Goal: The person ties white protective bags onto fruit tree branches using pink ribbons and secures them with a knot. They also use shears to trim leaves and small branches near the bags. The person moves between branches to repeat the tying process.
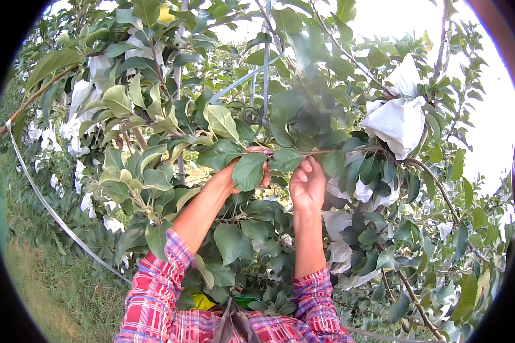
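A thin reddish-brown leafy shoot (319, 152) of a fruit tree runs sideways in front of my chest. My left hand (227, 176) is closed around it, and a broad green leaf (248, 171) covers many of its fingers. To the right, my right hand (307, 188) has its palm towards me and its fingers curled up at the same shoot; leaves partly hide the fingertips. Close beyond the right hand, a white fruit bag (395, 124) hangs among the leaves, its contents hidden.
Several more white bags (79, 98) hang on branches at left. A pale strap (64, 225) curves down the left side. Bare woody branches (416, 300) cross the lower right. Bluish ties (244, 79) stretch above my hands. Grass (68, 300) covers the ground at lower left.
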Tool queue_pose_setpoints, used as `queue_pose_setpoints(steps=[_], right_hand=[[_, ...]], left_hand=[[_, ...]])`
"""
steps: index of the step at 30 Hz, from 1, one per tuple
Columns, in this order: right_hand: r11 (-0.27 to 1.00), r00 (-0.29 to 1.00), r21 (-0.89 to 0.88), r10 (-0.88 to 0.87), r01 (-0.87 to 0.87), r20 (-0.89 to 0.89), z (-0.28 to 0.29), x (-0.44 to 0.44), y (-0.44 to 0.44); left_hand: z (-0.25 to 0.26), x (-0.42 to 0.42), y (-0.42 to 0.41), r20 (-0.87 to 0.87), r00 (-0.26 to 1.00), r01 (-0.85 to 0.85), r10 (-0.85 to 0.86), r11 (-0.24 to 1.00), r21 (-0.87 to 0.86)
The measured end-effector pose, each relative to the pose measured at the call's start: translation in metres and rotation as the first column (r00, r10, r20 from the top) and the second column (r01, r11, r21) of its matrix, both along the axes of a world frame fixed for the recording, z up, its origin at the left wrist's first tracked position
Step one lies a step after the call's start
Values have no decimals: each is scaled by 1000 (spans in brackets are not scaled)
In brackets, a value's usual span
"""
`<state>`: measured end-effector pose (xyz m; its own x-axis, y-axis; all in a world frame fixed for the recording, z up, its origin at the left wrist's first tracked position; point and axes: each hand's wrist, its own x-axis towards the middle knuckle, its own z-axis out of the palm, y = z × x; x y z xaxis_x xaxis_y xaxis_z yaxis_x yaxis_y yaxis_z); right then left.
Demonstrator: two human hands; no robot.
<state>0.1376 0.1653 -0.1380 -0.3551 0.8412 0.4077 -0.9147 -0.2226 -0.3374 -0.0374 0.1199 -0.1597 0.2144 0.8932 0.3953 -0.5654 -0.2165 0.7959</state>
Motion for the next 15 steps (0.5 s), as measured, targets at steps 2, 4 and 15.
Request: queue_pose_setpoints(steps=[2, 4, 15], right_hand=[[997, 997, 28, -68, 67, 30, -1, -2, 1], [993, 993, 69, -102, 98, 55, -1, 0, -6], [945, 912, 326, -115, -22, 393, -42, 3, -53]], left_hand=[[3, -4, 3, -73, 997, 13, -11, 999, 36], [12, 0, -4, -96, 994, 46, -47, 999, -7], [1, 16, -65, 439, 859, -235, 263, 965, -119]])
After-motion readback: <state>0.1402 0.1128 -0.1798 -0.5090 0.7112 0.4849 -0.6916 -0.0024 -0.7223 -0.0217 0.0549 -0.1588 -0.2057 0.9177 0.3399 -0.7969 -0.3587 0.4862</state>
